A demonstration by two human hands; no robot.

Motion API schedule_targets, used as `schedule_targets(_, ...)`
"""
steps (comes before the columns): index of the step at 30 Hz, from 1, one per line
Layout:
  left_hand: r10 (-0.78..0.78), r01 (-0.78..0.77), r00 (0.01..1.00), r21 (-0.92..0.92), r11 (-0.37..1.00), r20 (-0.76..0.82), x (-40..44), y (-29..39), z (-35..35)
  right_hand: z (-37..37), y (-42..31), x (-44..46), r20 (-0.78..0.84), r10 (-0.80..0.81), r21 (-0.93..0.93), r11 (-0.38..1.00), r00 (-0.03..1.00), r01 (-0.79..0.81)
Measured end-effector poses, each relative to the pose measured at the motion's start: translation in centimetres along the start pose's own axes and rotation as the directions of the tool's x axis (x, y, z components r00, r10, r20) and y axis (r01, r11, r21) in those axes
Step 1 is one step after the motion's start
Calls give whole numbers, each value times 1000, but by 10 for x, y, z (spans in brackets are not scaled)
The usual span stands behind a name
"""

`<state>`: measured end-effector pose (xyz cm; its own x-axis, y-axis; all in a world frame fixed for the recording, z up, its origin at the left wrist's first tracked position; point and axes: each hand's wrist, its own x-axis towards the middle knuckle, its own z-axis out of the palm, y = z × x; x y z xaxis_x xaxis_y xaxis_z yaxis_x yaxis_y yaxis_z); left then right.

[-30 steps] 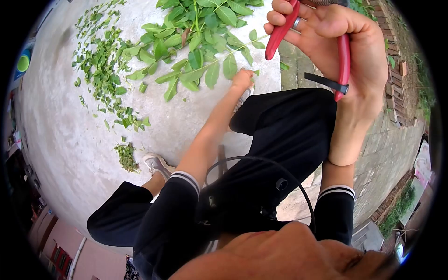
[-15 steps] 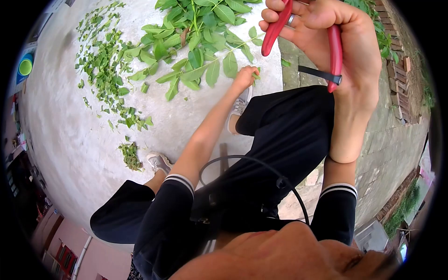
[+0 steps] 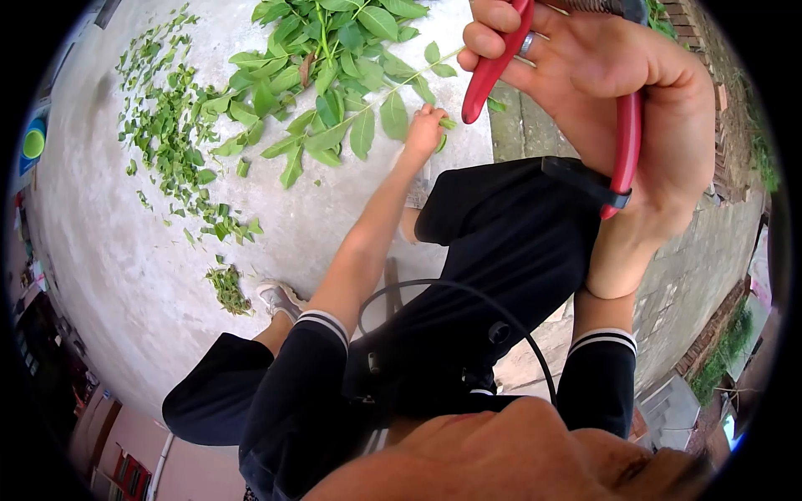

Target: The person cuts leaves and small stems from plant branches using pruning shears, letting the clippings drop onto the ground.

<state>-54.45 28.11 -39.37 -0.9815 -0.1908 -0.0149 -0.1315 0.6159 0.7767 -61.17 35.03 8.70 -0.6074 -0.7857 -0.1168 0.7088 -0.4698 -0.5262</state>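
Two grips on my feed, both busy! My right hand (image 3: 660, 104) grasps the red-handled pruning shears (image 3: 493, 71), handles spread apart, black strap (image 3: 576, 178) hanging off one. Down and across, my left hand (image 3: 424, 131) is pinched around some green leaf pieces (image 3: 449, 123), just beside the leafy branches (image 3: 334, 75). Further out, chopped leaves (image 3: 171, 125) scatter over the concrete floor (image 3: 92, 225), and there's a small green clump (image 3: 227, 288) near my shoe (image 3: 278, 296).
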Motion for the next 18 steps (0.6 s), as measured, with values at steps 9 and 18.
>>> schedule_targets(9, -27, -33, 976, 271, 962, 214, -9, 27, -11, 27, -4, -6, -265, -25, -115, 993, 964, -6)
schedule_targets(18, -309, 245, 945, -389, 888, -111, -22, -8, -48, 18, -10, -2, -94, 52, -73, 996, 994, -59)
